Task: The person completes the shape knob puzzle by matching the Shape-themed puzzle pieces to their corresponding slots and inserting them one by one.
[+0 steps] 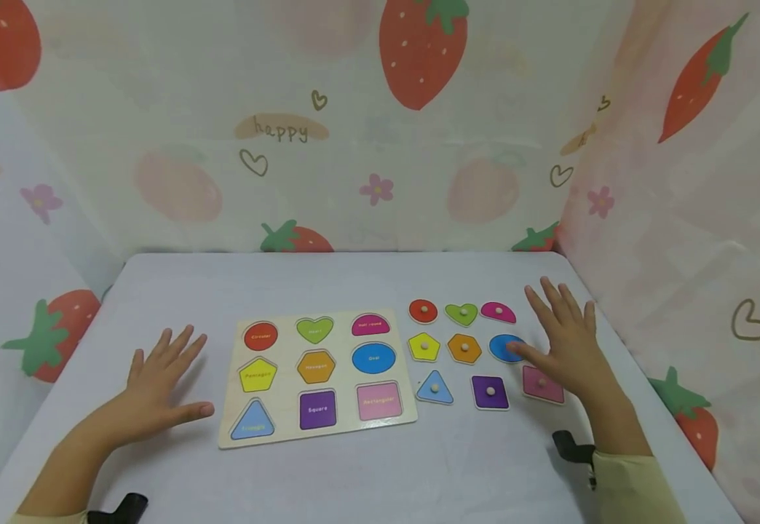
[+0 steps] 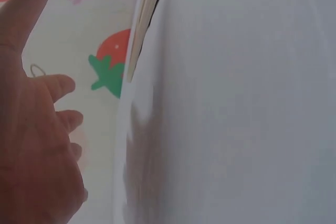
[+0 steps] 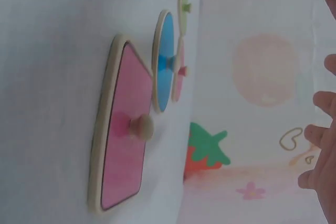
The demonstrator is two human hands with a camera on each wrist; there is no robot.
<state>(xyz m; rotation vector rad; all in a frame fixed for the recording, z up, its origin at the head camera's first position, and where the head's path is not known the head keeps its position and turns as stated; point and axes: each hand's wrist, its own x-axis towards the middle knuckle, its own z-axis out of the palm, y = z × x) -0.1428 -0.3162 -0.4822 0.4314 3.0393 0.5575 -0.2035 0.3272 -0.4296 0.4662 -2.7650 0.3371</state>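
A wooden shape puzzle board (image 1: pixel 283 429) lies on the table, printed with named coloured shapes. My left hand (image 1: pixel 157 397) is spread out to the left of it, touching no puzzle piece. To the board's right lie several knobbed pieces in rows, among them a red circle (image 1: pixel 423 311), a purple square (image 1: pixel 498 395) and a light blue triangle (image 1: pixel 442 393). Spread above the right end of these rows is my right hand (image 1: pixel 570 353), its thumb over the blue oval (image 1: pixel 499 348). The pink rectangle (image 3: pixel 126 150) stands out close up in the right wrist view, away from the fingers.
A white cloth covers the table (image 1: pixel 458 473). Strawberry-patterned curtains (image 1: pixel 354 73) rise behind it and along both sides. Black straps (image 1: pixel 118 509) sit at the wrists.
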